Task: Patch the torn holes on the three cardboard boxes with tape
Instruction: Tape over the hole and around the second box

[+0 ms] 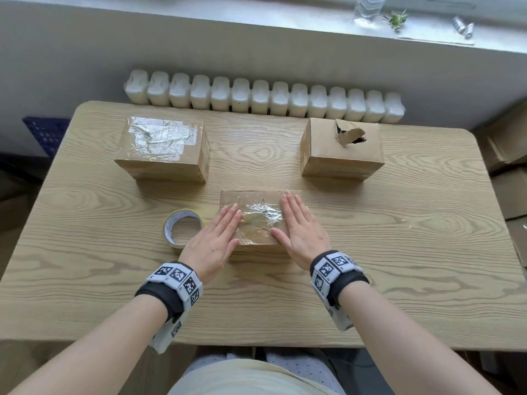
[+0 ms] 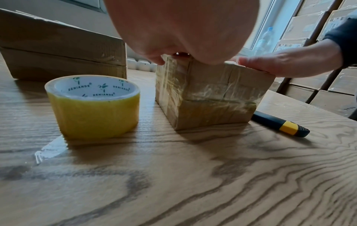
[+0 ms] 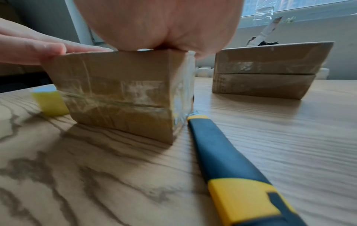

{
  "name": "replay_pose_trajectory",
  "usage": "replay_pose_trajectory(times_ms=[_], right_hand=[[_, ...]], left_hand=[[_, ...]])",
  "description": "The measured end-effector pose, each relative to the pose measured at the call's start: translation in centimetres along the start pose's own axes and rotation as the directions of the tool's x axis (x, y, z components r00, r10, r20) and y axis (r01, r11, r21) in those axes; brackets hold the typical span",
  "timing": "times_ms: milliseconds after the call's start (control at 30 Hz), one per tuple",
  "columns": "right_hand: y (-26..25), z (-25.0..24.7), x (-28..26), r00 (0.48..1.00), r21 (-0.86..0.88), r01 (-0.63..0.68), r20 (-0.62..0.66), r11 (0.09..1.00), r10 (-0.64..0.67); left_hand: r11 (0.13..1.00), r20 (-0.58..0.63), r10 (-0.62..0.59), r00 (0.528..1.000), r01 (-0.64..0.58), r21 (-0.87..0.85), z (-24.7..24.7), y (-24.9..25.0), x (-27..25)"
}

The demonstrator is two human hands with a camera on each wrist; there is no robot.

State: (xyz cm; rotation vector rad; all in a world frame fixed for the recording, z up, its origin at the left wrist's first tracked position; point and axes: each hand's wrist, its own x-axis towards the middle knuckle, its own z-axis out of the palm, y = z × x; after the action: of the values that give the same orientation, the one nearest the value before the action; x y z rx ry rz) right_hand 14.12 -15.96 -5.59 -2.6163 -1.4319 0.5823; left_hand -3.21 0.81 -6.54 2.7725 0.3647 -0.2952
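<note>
A small cardboard box (image 1: 256, 199) sits at the table's middle front, with crinkled clear tape (image 1: 263, 213) across its top. My left hand (image 1: 216, 235) lies flat on the box's left part and my right hand (image 1: 299, 223) flat on its right part, fingers straight, pressing the tape. The same box (image 2: 210, 97) (image 3: 123, 94) fills both wrist views. A yellow tape roll (image 1: 182, 228) (image 2: 94, 105) stands just left of it. At back left a taped box (image 1: 162, 148) rests. At back right a box (image 1: 342, 151) has a torn open hole (image 1: 349, 134) in its top.
A blue and yellow utility knife (image 3: 231, 165) (image 2: 280, 125) lies on the wooden table (image 1: 399, 252) right of the small box, under my right wrist. A loose strip of clear tape (image 2: 50, 149) sticks to the table by the roll. A white radiator (image 1: 265, 98) runs behind.
</note>
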Motion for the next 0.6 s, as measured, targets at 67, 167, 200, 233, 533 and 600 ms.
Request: replay_pose_trajectory(times_ms=[67, 167, 200, 233, 533, 600], right_hand=[[0.7, -0.2, -0.6, 0.998, 0.066, -0.055, 0.010, 0.996, 0.054], [1.1, -0.4, -1.8, 0.976, 0.341, -0.214, 0.046, 0.915, 0.211], [1.3, -0.4, -2.1, 0.963, 0.457, -0.263, 0.065, 0.849, 0.263], [1.4, -0.3, -2.4, 0.953, 0.562, -0.286, 0.078, 0.776, 0.294], [1.5, -1.1, -2.0, 0.953, 0.913, -0.255, 0.183, 0.317, 0.240], [1.4, -1.4, -1.3, 0.950, 0.923, -0.251, 0.176, 0.293, 0.259]], left_hand=[[0.999, 0.011, -0.005, 1.000, 0.005, -0.038, -0.1, 0.2, 0.0], [0.973, 0.055, -0.096, 0.994, 0.106, -0.204, -0.7, 0.7, 0.0], [0.948, 0.071, -0.149, 0.986, 0.163, -0.274, -1.2, 1.0, -0.2], [0.917, 0.079, -0.194, 0.978, 0.210, -0.341, -1.5, 1.1, -0.4], [0.509, 0.193, -0.278, 0.941, 0.315, -0.801, -2.5, 0.1, -0.6], [0.451, 0.190, -0.274, 0.943, 0.301, -0.841, -3.0, -0.2, 0.0]])
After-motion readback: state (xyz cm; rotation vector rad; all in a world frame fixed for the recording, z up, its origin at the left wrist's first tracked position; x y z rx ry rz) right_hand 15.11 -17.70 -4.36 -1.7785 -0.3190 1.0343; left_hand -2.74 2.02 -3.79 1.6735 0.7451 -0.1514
